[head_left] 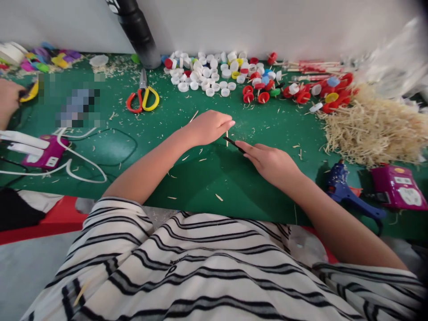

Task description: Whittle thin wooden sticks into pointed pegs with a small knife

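My left hand point(212, 127) is closed on a thin wooden stick point(227, 139), whose free end points down toward my body. A slim black knife point(235, 145) is gripped in my right hand point(270, 162), with my index finger stretched along it. Its dark tip crosses the stick just below my left fingertips; I cannot tell how deep it cuts. Pale wood shavings point(218, 197) lie scattered over the green tabletop point(200, 178) around both hands. Behind my left hand another thin stick point(193, 117) is partly hidden.
Red-and-yellow scissors point(143, 99) and a black bottle point(138, 38) stand left of many bottle caps point(209, 73). At right are a shavings heap point(374, 127), a blue glue gun point(347, 189) and a purple box point(399, 187). Another person's hand point(10, 100) and white cables point(83, 167) are left.
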The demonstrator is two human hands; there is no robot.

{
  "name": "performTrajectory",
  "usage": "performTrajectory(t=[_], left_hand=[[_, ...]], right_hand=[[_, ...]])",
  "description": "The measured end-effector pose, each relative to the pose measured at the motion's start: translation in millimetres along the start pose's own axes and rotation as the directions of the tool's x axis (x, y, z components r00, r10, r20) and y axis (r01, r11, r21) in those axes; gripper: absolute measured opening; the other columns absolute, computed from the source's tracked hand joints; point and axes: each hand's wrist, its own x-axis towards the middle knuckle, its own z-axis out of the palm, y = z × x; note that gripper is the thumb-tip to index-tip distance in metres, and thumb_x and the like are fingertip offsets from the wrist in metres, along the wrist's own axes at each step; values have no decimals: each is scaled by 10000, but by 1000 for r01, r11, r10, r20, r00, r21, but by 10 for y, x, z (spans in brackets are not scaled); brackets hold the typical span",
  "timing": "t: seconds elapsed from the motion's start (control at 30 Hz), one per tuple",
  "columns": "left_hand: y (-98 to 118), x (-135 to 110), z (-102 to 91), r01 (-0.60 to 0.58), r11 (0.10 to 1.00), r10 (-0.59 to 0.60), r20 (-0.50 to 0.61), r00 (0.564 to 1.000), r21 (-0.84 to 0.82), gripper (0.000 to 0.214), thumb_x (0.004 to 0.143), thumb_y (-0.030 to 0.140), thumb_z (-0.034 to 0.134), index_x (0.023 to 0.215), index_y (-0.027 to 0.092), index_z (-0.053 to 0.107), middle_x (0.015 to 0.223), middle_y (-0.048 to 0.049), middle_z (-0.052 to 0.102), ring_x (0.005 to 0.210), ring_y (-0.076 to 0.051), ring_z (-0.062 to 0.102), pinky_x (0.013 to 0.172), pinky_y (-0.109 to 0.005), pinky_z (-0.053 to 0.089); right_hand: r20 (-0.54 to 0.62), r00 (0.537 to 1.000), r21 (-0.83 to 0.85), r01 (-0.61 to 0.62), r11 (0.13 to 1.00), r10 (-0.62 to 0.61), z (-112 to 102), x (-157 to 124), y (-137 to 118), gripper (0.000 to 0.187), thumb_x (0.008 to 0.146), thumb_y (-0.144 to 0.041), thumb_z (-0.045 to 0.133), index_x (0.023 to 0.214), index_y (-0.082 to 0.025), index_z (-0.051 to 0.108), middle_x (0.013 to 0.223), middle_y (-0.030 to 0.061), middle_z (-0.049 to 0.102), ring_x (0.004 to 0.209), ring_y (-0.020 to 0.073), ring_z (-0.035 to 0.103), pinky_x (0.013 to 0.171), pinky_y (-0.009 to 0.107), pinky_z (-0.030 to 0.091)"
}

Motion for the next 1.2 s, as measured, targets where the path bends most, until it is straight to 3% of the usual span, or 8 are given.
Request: performTrajectory(t=[0.37,0.7,1.03,1.2], left_hand=[[-1,-1,56,-14,986,22,-48,999,166,418,1040,408,325,714,197,481,708,-33,542,620,-146,452,647,-326,314],[-8,-6,99,41,996,-45,-46,998,-85,447,1033,412,373,631,220,332,565,8,406,532,-128,363,584,-334,262],[78,25,132,-7,999,8,-27,1000,40,431,1044,424,347,682,208,440,634,-9,481,566,-133,384,652,-323,322],[71,16,106,11,1000,-11,-12,1000,-27,442,1048,435,354,667,214,388,616,0,473,562,-132,390,611,-326,284]], right_hand=[[17,1000,-81,3,997,-1,0,133,-80,531,1099,-386,313,1621,-363,411,1092,56,717,856,193,658,622,289,369],[46,999,-68,13,998,-10,-69,13,33,530,1092,-394,330,1611,-359,434,1043,55,707,834,196,644,615,298,348],[28,999,-75,25,997,-23,-7,84,-28,542,1095,-396,305,1619,-332,425,1036,75,715,814,201,637,621,297,344],[19,1000,-97,26,995,-24,33,87,-21,537,1101,-422,287,1621,-370,408,1064,61,716,813,197,642,597,298,320]])
